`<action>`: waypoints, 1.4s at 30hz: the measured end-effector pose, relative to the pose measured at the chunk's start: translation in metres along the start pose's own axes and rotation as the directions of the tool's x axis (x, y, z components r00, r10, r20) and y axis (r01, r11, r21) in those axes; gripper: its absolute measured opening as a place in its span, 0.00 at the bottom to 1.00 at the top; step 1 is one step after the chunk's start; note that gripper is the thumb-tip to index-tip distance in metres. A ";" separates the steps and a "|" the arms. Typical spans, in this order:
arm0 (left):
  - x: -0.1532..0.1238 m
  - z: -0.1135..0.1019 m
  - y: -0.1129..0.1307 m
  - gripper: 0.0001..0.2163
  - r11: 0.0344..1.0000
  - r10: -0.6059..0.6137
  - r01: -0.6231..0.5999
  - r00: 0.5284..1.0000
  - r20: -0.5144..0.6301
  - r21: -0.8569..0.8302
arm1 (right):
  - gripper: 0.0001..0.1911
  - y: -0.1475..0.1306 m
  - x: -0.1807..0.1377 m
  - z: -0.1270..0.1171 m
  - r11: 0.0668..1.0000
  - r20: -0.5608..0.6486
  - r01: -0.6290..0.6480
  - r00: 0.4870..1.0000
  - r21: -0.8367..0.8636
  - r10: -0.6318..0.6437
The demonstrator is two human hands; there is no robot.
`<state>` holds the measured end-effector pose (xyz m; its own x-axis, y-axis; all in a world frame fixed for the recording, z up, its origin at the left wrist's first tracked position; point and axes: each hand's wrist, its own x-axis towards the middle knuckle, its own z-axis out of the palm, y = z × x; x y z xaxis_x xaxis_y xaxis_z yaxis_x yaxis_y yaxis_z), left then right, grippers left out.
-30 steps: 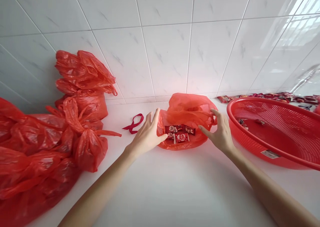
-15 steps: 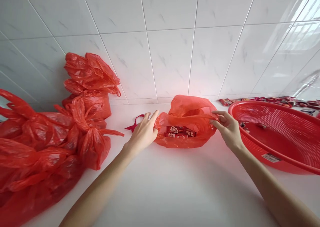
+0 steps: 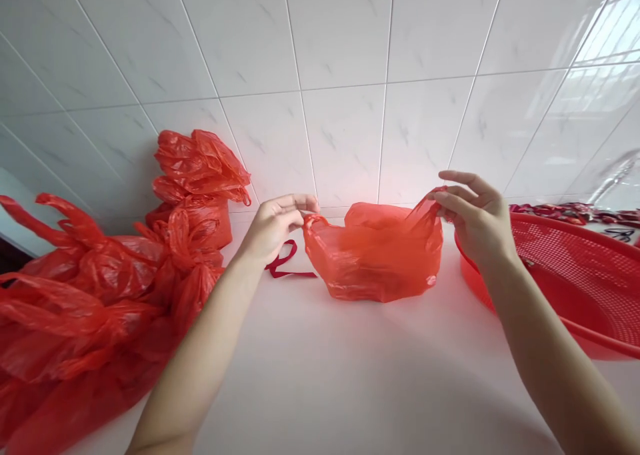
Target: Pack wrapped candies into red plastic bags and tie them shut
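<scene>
A thin red plastic bag (image 3: 375,261) stands on the white table between my hands, its near side pulled up so that its contents are hidden. My left hand (image 3: 280,225) pinches the bag's left upper corner. Its right upper corner is stretched up and outward in the fingers of my right hand (image 3: 475,211), pinched between thumb and fingers with the index finger held apart. Beside my left hand, a dark red ribbon (image 3: 287,261) lies looped on the table, partly behind the wrist.
Several tied, filled red bags (image 3: 100,295) crowd the left side, with more red bags (image 3: 200,168) stacked against the tiled wall (image 3: 345,128). A red perforated basket (image 3: 575,241) stands at the right. Small red packets (image 3: 565,213) lie behind it.
Both hands have risen, lifting the bag's upper corners. My left hand has closed on its corner. The wrapped snacks seen inside before are now covered by the near side. The view has tilted slightly.
</scene>
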<state>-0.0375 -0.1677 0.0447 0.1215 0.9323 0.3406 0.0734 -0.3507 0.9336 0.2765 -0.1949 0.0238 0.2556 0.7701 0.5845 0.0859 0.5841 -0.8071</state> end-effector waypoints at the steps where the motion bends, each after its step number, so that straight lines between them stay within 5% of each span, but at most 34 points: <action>1: 0.003 0.001 0.008 0.13 0.992 0.002 -0.001 1.000 0.013 -0.125 | 0.16 -0.004 0.004 -0.001 0.999 0.010 0.040 0.999 0.005 -0.040; 6: 0.006 0.015 0.034 0.11 0.930 0.121 -0.128 0.992 -0.043 -0.343 | 0.21 -0.018 0.011 0.002 0.983 0.047 0.180 0.982 0.017 -0.181; 10: 0.005 0.032 0.041 0.11 0.960 0.095 -0.078 0.994 0.051 -0.270 | 0.23 -0.027 0.004 0.013 0.998 0.306 0.030 0.951 0.057 -0.046; 12: 0.008 0.035 0.047 0.10 0.948 0.168 -0.159 0.986 0.010 -0.277 | 0.23 -0.036 0.002 0.016 0.994 0.342 0.026 0.938 0.111 -0.063; 15: 0.009 0.037 0.061 0.08 0.927 0.293 -0.291 0.956 -0.026 -0.239 | 0.19 -0.052 0.004 0.021 0.984 0.321 0.165 0.930 0.065 -0.177; 20: -0.001 0.050 0.078 0.10 0.947 0.318 -0.307 0.937 0.148 -0.095 | 0.19 -0.074 0.005 0.039 0.964 0.426 0.267 0.873 -0.005 -0.240; 27: 0.000 0.066 0.079 0.15 0.925 0.376 -0.378 0.906 0.192 -0.032 | 0.19 -0.080 0.004 0.062 0.860 0.466 0.508 0.773 -0.048 -0.431; 30: 0.007 0.068 0.077 0.13 0.922 0.380 -0.388 0.900 0.213 -0.008 | 0.20 -0.076 0.006 0.059 0.813 0.430 0.570 0.767 -0.118 -0.476; 38: 0.012 0.073 0.071 0.08 0.916 0.383 -0.400 0.900 0.206 0.042 | 0.19 -0.059 0.008 0.042 0.848 0.238 0.499 0.858 -0.175 -0.456; 42: 0.013 0.074 0.071 0.07 0.900 0.429 -0.436 0.884 0.187 -0.002 | 0.24 -0.047 0.004 0.037 0.948 0.467 0.300 0.857 -0.111 -0.217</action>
<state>0.0428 -0.1872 0.1071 0.3240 0.6570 0.6808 0.0107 -0.7221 0.6918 0.2382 -0.2098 0.0673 -0.2497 0.6535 0.7146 0.2647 0.7559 -0.5988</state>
